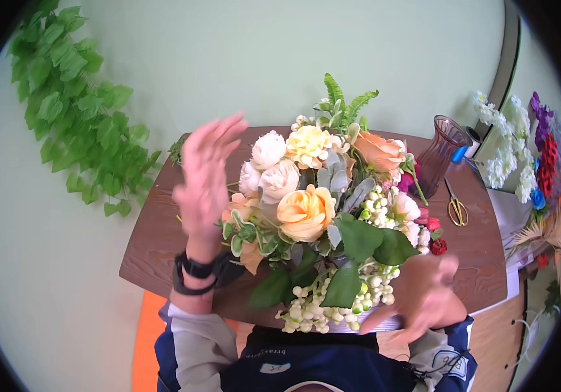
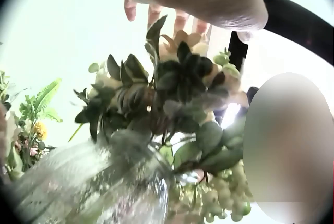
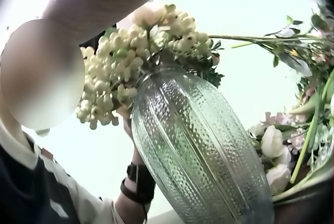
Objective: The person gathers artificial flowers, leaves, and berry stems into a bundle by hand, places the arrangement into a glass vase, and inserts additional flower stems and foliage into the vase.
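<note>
A glass vase (image 3: 198,146) with a pebbled surface holds a full flower arrangement, and in the head view the blooms hide it. Peach roses (image 1: 306,212), white peonies (image 1: 279,179), white berry sprays (image 1: 306,310) and broad green leaves (image 1: 359,238) show in that arrangement. My left hand (image 1: 205,173) is raised on its left side, fingers extended upward, beside the pale blooms. On the near right, my right hand (image 1: 421,294), blurred, spreads its fingers beside the berries and a green leaf. Neither hand grips a stem.
On the brown wooden table (image 1: 156,242), a purplish glass vase (image 1: 444,147) stands at the back right, with gold-handled scissors (image 1: 457,212) near it. Small red flowers (image 1: 438,246) lie at the right. Ivy (image 1: 78,111) hangs on the left wall; more flowers (image 1: 545,163) fill the far right.
</note>
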The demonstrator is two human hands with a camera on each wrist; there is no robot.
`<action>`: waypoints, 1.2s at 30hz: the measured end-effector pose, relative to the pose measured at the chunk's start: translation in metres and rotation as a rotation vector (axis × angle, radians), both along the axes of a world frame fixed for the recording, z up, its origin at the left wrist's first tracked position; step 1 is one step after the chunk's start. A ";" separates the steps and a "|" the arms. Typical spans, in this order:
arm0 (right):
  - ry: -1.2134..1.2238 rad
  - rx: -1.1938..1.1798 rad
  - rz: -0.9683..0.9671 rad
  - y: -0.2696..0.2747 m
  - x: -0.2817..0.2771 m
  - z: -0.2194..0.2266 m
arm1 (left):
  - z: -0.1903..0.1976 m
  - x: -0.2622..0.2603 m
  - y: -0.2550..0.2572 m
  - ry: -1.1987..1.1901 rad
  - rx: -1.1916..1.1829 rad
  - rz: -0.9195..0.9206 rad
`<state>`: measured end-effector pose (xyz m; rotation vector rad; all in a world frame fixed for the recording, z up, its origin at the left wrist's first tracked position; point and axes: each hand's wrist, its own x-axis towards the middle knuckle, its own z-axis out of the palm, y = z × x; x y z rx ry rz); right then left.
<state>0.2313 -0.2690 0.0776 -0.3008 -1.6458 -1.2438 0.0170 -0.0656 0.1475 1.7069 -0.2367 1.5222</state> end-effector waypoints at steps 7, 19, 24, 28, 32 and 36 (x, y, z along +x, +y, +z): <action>-0.454 -0.120 -0.431 -0.003 -0.028 0.051 | -0.003 0.031 0.035 0.631 -0.169 -0.591; -0.104 -0.546 -0.220 0.025 0.025 0.063 | -0.005 0.020 0.004 0.260 -0.335 -0.572; -0.074 -0.604 -0.195 0.027 0.028 0.042 | -0.012 -0.001 0.014 0.254 -0.005 -0.336; -0.003 -0.635 -0.193 0.009 0.029 0.036 | -0.013 -0.005 0.007 0.274 0.035 -0.208; 0.066 -0.436 -0.125 0.004 0.027 0.019 | 0.003 -0.013 0.004 0.243 -0.034 0.074; 0.120 -0.170 -0.014 0.012 0.020 0.014 | 0.023 -0.019 -0.030 0.022 0.046 0.156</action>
